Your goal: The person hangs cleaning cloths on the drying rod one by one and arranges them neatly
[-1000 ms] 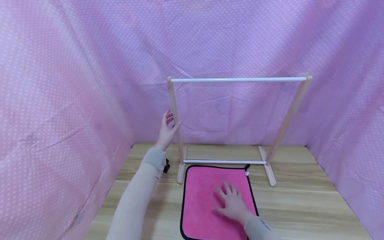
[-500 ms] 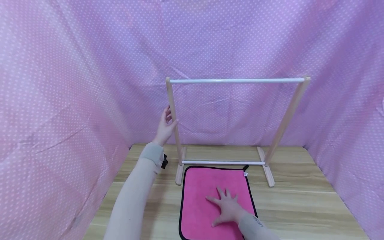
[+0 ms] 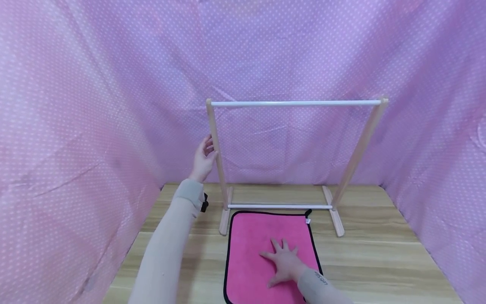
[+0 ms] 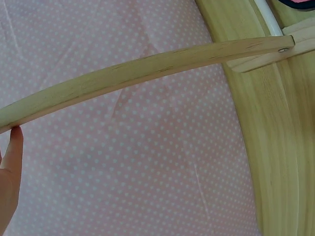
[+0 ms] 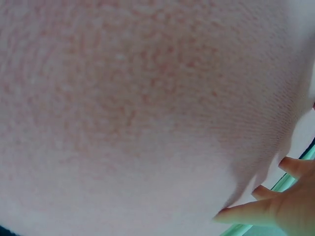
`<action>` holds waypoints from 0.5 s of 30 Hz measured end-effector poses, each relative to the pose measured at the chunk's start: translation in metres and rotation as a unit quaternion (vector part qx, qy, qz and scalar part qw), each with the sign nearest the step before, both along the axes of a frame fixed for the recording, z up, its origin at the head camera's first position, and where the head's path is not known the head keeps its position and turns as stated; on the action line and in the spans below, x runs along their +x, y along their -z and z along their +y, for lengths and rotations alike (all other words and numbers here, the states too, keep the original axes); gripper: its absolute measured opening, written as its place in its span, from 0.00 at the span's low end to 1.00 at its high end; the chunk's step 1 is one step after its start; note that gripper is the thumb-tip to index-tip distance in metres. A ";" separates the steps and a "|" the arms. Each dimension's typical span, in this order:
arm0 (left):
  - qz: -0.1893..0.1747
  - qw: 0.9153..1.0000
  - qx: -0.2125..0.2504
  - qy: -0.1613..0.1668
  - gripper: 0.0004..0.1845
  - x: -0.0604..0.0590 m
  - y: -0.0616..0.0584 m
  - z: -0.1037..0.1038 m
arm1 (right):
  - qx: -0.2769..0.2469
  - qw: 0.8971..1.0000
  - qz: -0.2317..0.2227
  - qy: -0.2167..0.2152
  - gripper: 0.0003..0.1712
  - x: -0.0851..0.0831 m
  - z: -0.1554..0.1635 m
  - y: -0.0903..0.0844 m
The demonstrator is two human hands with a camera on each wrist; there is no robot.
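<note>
Slid nearer on the cloth (image 3: 250, 253) since a second ago: right hand (image 3: 284, 263), flat, fingers spread, pressing pink cloth at table (image 3: 379, 261) front. Beyond, just behind cloth: wooden rack (image 3: 294, 102). Left hand (image 3: 203, 157) on left post, fingers loosely curled round it.

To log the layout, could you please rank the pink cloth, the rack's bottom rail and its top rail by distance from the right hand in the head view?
1. Pink cloth: under the right hand.
2. Bottom rail: just beyond the cloth's far edge.
3. Top rail: high above, farthest.
</note>
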State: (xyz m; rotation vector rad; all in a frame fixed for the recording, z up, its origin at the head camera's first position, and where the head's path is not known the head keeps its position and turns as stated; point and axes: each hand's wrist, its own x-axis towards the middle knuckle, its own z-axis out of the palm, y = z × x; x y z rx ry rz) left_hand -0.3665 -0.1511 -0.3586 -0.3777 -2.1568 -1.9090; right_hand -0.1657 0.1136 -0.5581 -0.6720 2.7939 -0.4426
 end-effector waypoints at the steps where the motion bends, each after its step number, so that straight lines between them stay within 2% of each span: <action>1: -0.001 1.000 0.001 -0.002 0.35 0.000 0.000 0.000 | 0.001 1.000 0.001 -0.001 0.52 0.000 -0.001 0.000; 9: -0.006 1.000 -0.019 -0.017 0.34 0.008 0.000 0.003 | 0.002 1.000 0.003 -0.009 0.52 0.001 -0.001 0.004; 15: -0.007 1.000 -0.021 -0.015 0.33 0.007 0.001 0.003 | 0.022 0.998 0.043 -0.028 0.53 -0.003 0.000 0.007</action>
